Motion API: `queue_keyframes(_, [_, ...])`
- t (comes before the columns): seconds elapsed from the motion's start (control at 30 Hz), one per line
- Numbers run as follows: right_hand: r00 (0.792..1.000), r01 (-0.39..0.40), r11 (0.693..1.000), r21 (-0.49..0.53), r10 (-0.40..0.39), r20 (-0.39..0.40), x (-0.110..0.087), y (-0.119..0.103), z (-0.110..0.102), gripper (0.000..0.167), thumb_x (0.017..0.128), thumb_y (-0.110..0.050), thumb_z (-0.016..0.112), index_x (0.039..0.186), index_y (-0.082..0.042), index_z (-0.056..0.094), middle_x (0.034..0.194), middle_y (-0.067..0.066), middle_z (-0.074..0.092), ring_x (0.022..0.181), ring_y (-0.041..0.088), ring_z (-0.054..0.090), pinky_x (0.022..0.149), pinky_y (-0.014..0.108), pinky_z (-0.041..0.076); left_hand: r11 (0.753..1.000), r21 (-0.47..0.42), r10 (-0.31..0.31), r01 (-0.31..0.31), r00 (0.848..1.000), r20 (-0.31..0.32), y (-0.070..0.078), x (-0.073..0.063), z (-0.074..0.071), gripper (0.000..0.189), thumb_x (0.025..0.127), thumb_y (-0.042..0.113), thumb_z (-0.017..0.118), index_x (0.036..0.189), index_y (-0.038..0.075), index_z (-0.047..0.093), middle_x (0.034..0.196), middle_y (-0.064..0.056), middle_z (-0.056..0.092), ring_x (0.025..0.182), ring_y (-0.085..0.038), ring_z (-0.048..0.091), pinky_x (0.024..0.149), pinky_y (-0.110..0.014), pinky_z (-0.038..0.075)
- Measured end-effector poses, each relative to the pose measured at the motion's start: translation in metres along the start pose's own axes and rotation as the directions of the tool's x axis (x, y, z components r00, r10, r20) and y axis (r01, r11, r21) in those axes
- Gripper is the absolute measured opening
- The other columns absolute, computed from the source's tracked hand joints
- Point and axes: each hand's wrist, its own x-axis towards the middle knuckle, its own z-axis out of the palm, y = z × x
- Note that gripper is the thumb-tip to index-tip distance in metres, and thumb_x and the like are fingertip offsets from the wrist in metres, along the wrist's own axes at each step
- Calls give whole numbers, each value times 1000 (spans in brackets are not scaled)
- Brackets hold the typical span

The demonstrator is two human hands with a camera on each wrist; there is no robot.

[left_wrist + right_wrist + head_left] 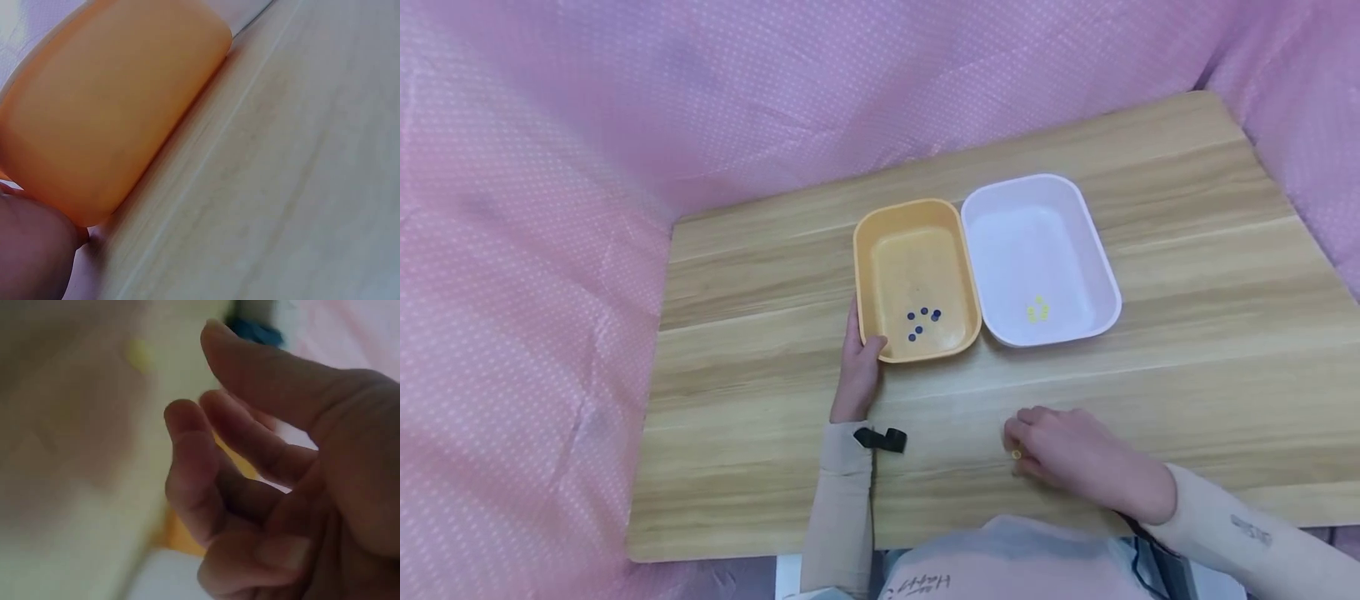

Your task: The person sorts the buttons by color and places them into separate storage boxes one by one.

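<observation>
My left hand (859, 371) grips the near left corner of an orange plastic tray (913, 267), with the thumb over its rim. Several small dark blue round pieces (919, 330) lie on the tray's floor. In the left wrist view the tray's outer wall (119, 106) fills the upper left, beside part of the hand. My right hand (1067, 454) is low over the table, fingers loosely bent, thumb apart from them and nothing between. By its fingertips lies one small yellow ring (1017, 454), a blurred yellow spot (139, 356) in the right wrist view.
A white tray (1037, 242) stands against the orange one on its right, with several small yellow rings (1037, 312) near its front. Both stand on a wood-grain table (752, 375). Pink dotted cloth (775, 92) hangs behind and at the sides.
</observation>
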Motion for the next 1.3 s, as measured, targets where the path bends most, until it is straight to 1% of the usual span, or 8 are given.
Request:
queue_keyframes(0.13, [999,-6,997,-73,4,-36,-4,1,18,20,74,-13,78,73,-18,58,69,-8,49,62,11,50,44,25,38,1000,9,1,-1,1000,-2,-1,-2,0,82,86,3,44,156,32,13,158,16,17,140,-4,26,114,-27,25])
queue_keyframes(0.37, [995,54,974,-219,-71,-72,-7,-5,24,10,78,-9,73,76,-12,64,73,-1,55,66,15,51,45,23,41,1000,-5,-6,6,1000,8,-2,-4,-1,81,87,1,43,156,32,13,158,15,17,140,-4,26,114,-27,24])
queue_keyframes(0.53, [990,101,942,-319,-128,-65,-8,-11,25,11,74,-3,71,76,-9,63,72,1,53,64,15,44,42,23,35,1000,0,-11,11,1000,3,-2,-5,-1,81,87,1,43,156,32,14,158,16,18,140,-2,26,114,-25,24])
queue_keyframes(0.63, [981,140,907,-398,-181,-66,-9,-13,28,9,73,-4,69,71,-7,62,69,2,49,61,15,38,42,22,32,1000,5,-19,19,1000,-5,-1,-5,-1,81,86,2,43,156,31,14,158,16,19,139,-2,27,113,-25,25])
queue_keyframes(0.7, [966,170,877,-449,-237,-98,-9,-14,32,11,76,-2,61,66,-6,57,65,2,44,59,15,34,41,21,29,1000,5,-21,21,1000,-8,-2,-5,0,82,86,2,44,156,31,14,158,16,20,139,-2,27,113,-25,25])
queue_keyframes(0.83, [929,180,838,-515,-317,-191,-10,-15,41,34,86,2,27,60,-7,48,61,1,34,57,14,28,39,21,23,1000,9,-17,17,1000,-12,-2,-4,0,82,85,3,44,156,31,14,158,16,19,139,-1,27,113,-25,25])
queue_keyframes(0.93, [917,158,840,-519,-320,-238,-10,-16,45,45,86,1,11,59,-6,46,60,2,32,56,14,27,38,22,21,1000,10,-11,11,1000,-4,-1,-3,0,82,86,2,44,156,31,13,159,15,17,140,-2,25,114,-25,23])
queue_keyframes(1.3, [929,72,896,-437,-220,-296,-11,-14,45,39,82,1,14,66,-2,49,62,3,36,56,16,33,38,21,22,1000,30,2,-2,1000,-10,2,-1,-2,83,85,1,43,157,31,13,157,20,15,141,0,21,115,-27,20])
